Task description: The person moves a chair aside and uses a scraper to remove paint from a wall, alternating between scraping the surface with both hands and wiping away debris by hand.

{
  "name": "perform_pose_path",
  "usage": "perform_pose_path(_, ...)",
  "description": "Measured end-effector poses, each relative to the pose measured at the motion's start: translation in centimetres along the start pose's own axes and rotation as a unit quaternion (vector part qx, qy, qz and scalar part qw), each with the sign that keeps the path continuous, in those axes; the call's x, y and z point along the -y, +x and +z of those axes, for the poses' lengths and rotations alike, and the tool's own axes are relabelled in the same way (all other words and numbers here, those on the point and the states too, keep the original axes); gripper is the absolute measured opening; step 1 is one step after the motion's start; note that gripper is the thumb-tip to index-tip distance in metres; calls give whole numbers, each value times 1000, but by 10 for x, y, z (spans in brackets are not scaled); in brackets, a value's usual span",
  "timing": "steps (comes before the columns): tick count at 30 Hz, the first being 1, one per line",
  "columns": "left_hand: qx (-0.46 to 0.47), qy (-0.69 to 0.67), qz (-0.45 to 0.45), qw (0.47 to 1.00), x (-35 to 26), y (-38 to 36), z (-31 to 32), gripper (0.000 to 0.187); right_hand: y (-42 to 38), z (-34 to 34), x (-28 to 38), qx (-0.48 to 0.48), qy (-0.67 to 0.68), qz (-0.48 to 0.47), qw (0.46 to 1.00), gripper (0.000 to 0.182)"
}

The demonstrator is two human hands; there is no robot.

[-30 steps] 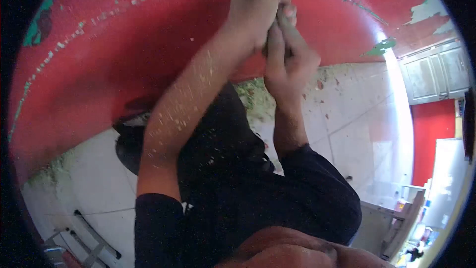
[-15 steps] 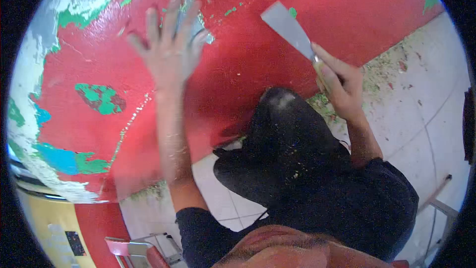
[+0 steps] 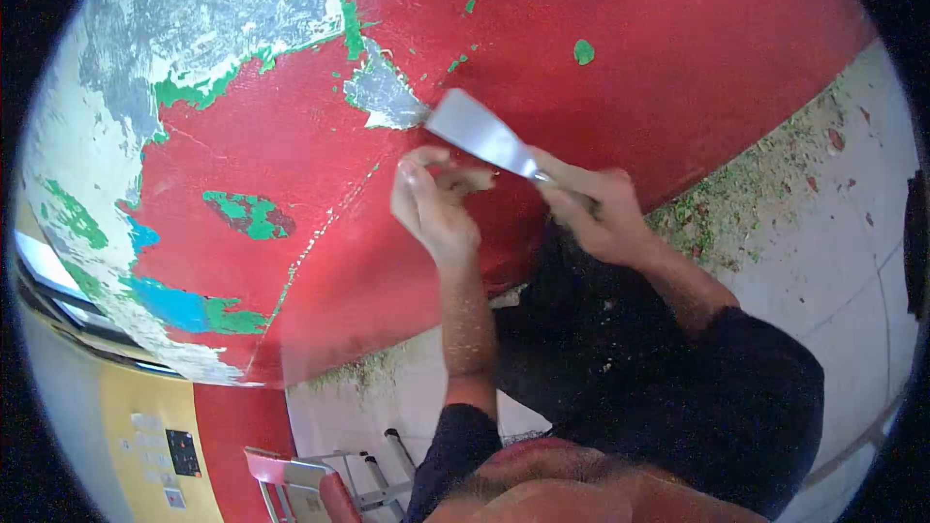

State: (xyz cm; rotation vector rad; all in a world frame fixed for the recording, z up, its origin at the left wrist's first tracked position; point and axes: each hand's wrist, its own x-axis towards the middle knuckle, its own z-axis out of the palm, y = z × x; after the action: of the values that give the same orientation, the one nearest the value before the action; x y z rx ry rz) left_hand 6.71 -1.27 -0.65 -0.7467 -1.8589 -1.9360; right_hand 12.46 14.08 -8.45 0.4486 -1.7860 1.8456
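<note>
Currently the right hand (image 3: 596, 218) is wrapped closed around the handle of a wide-bladed scraper (image 3: 480, 136), fingers curled tight so the handle itself is mostly hidden. The blade runs up and to the left from the fist, its leading edge meeting the red painted wall (image 3: 678, 58) right at the lower corner of a bare grey patch (image 3: 383, 97) where paint is already off. Blade sits at a shallow angle to the surface (probably so the edge can get under the paint film rather than gouge it).

Left hand (image 3: 431, 203) is just beside the blade, below its near edge, fingers bent inward and thumb tucked toward them. It appears pinched on something small, possibly a paint flake, but the fingertips blur together and I cannot tell what, if anything, it grips. Its placement close to the blade reads as steadying or picking at the loosened edge.

Wall condition: red topcoat with green (image 3: 247, 213) and blue (image 3: 170, 302) under-layers showing in spots; a large stripped grey-white area (image 3: 203, 19) at upper left. Forearms are speckled with pale flecks.

Floor: light tiles (image 3: 852, 232), with a band of paint chips (image 3: 746, 203) heaped along the wall's base. A stepladder (image 3: 320, 479) with a red seat or step shows at the bottom edge.
</note>
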Motion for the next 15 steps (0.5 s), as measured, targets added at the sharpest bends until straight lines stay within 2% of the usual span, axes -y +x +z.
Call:
perform_pose_path(2,-81,-147,-71,983,3,5,28,46,24,14,9,8,6,-41,999,36)
perform_pose_path(5,-10,-208,-141,968,-12,20,49,44,42,32,15,-28,-36,-111,993,34)
perform_pose_path(8,71,-385,-178,903,8,48,23,39,50,42,18,-82,-90,-150,981,32)
perform_pose_path(9,95,-399,-179,894,3,53,28,31,54,47,20,-99,-117,-152,976,30)
perform_pose_path(12,124,-451,-208,859,-12,67,32,29,48,50,31,-99,-154,-123,975,27)
perform_pose_path(13,105,-454,-236,853,-16,61,36,30,48,48,36,-94,-162,-111,976,26)
perform_pose_path(15,103,-318,-191,923,-11,67,36,31,52,50,39,-109,-183,-111,971,26)
